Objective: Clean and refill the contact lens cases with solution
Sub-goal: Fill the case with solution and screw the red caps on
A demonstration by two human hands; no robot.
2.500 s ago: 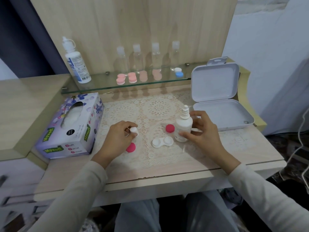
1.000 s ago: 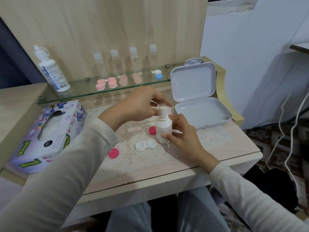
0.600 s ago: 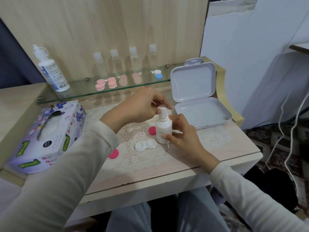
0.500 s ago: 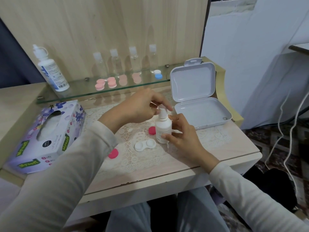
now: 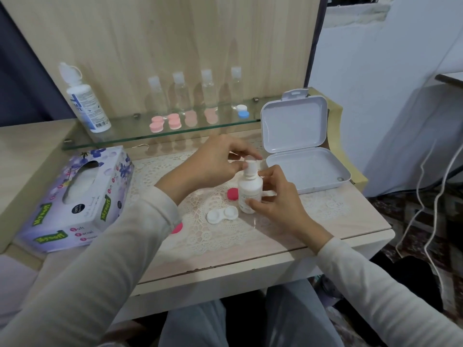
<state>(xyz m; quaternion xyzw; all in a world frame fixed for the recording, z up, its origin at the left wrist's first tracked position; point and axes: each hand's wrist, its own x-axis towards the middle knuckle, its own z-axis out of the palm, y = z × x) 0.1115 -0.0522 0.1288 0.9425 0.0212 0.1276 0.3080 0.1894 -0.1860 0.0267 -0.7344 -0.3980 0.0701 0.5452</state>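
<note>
A small white solution bottle [image 5: 250, 190] stands upright on the lace mat. My right hand [image 5: 274, 200] grips its body from the right. My left hand [image 5: 215, 161] pinches the white cap [image 5: 250, 160] on top of the bottle's neck. An open white lens case [image 5: 222, 214] with two uncovered wells lies just left of the bottle's foot. One pink lid [image 5: 232, 194] stands behind the case, beside the bottle. A second pink lid [image 5: 177, 227] lies further left, half hidden by my left sleeve.
A tissue box [image 5: 75, 196] sits at the left. An open white hinged box [image 5: 304, 166] lies at the right. The glass shelf [image 5: 130, 136] behind carries a large solution bottle [image 5: 84, 101], several clear small bottles, pink lens cases [image 5: 165, 122] and a blue-and-white one [image 5: 242, 111].
My left hand carried the white cap from the mat up to the bottle's top and now holds it on the neck. My right hand stayed around the bottle. The view shifted right.
</note>
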